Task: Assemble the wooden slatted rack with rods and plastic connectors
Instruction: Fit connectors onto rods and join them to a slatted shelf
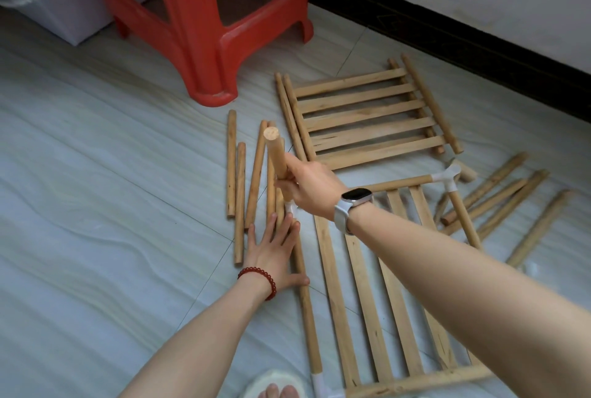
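Note:
A slatted wooden panel (387, 295) lies on the floor in front of me, with white plastic connectors at its far right corner (449, 178) and near left corner (323, 383). My right hand (308, 185) grips a wooden rod (276, 154) held upright, its lower end at a white connector (291, 208) on the panel's far left corner. My left hand (275, 252) lies flat with straight fingers, pressing on the panel's left side rod (307, 317) beside that connector. A second slatted panel (367, 116) lies farther away.
Loose rods (238, 173) lie left of the panel and several more rods (499, 202) to its right. A red plastic stool (204, 20) stands at the back, a white box (64, 13) behind it. A dark skirting board (447, 33) edges the wall. My slippered foot (278, 388) shows below.

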### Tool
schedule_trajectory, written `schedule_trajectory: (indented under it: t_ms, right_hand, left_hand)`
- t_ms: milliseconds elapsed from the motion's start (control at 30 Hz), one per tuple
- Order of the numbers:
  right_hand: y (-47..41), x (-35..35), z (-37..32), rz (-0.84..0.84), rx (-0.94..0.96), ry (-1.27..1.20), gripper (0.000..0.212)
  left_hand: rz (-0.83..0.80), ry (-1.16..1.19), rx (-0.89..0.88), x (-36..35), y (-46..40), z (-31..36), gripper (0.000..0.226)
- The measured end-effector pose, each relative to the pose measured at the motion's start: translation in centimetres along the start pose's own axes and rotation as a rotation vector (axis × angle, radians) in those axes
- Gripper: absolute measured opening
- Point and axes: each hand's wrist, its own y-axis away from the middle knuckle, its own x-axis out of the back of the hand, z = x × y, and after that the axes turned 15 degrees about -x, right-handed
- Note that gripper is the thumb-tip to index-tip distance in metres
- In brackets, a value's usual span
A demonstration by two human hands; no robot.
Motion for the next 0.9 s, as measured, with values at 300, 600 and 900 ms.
schedule_trajectory:
  t_ms: [300, 600, 900]
  right_hand:
    - [-0.1, 0.1, 0.2, -0.011, 0.039, -0.144, 0.006]
    - [0.8, -1.3, 0.3, 0.148, 0.020, -0.216, 0.013]
    - [1.4, -2.1, 1.4, 0.095, -0.107, -0.357, 0.022]
  left_hand:
    - [-0.004, -0.011, 0.009, -0.1, -0.1, 0.0, 0.111]
    - [-0.021, -0.021, -0.015, 0.4, 0.1, -0.3, 0.101]
    - [0.457, 0.446, 0.653, 2.4, 2.0, -4.8, 0.035]
